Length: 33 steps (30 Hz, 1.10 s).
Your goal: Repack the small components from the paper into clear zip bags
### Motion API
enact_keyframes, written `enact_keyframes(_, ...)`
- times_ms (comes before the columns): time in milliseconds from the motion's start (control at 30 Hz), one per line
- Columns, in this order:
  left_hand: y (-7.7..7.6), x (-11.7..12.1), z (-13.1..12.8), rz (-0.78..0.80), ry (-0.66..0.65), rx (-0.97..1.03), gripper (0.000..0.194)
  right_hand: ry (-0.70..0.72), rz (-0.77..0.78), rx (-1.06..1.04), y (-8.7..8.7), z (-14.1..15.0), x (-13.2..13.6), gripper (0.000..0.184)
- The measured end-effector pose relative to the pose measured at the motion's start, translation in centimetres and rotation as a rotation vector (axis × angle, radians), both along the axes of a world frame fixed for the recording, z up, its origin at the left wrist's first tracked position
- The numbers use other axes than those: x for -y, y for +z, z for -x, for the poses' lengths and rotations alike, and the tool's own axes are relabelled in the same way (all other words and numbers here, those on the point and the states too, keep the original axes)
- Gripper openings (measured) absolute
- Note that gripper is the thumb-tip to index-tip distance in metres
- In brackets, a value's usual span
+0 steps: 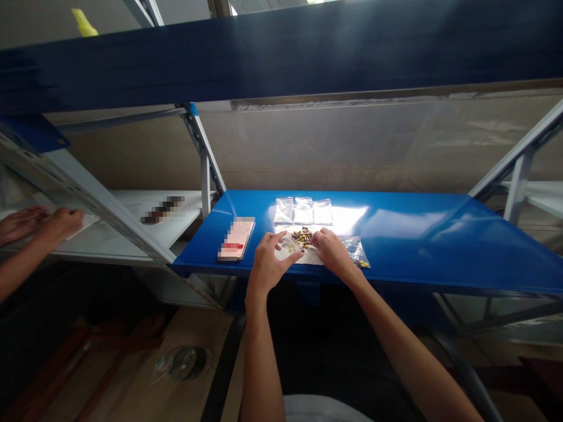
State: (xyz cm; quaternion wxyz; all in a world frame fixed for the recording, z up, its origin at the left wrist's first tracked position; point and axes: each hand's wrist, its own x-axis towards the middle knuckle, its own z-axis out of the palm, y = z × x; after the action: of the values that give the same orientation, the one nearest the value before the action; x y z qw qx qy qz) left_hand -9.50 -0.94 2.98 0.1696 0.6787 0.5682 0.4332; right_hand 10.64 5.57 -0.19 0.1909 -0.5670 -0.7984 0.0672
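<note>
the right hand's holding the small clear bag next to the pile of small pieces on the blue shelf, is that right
Not quite: the head view shows the left hand, not the right, holding the small clear bag. The rest stands: the bag is next to the pile of small pieces on the blue metal shelf.

Blue shelf board (409,234): painted metal, glossy, heavy glare. Far plastic bags (303,211): clear, thin, shiny, creased. Near bag (288,247): same clear film. Sheet (314,257) under them looks like matt white paper. Left shelf board (176,220): white-painted metal, smooth, less glossy. Back wall (334,146): matt, slightly rough.
</note>
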Motion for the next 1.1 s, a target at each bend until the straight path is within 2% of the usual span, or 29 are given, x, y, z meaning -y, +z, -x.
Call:
enact_keyframes(100, -0.2, 0.0, 0.1, -0.002, -0.024, -0.002, 0.057, -0.017, 0.001, -0.102, 0.7, -0.7, -0.1, 0.018)
enact_keyframes(200, -0.3, -0.1, 0.1, 0.009, -0.067, 0.018, 0.057, 0.025, 0.008, -0.279, 2.1, -1.2, 0.1, 0.015)
enact_keyframes(367, -0.2, -0.2, -0.3, 0.039, -0.127, 0.099, 0.058, 0.301, 0.041, -0.497, 5.1, -0.5, 1.0, 0.011)
enact_keyframes(467, 0.1, -0.1, -0.5, 0.063, -0.161, 0.146, 0.057, 0.398, 0.084, -0.551, 6.1, 0.4, 1.2, 0.012)
enact_keyframes(700, 1.0, 0.5, -0.6, 0.125, -0.197, 0.186, 0.051, 0.455, 0.187, -0.551, 6.7, 0.9, 1.0, 0.017)
enact_keyframes(900, 1.2, 0.7, -0.7, 0.156, -0.196, 0.202, 0.052, 0.557, 0.183, -0.489, 7.2, 0.3, 1.3, 0.025)
enact_keyframes(1000, 1.3, 0.7, -0.7, 0.150, -0.180, 0.167, 0.050, 0.573, 0.174, -0.458, 7.2, 0.1, 1.5, 0.030)
enact_keyframes(1100, 1.4, 0.6, -0.7, 0.144, -0.173, 0.130, 0.047, 0.566, 0.229, -0.477, 6.8, 0.1, 1.7, 0.030)
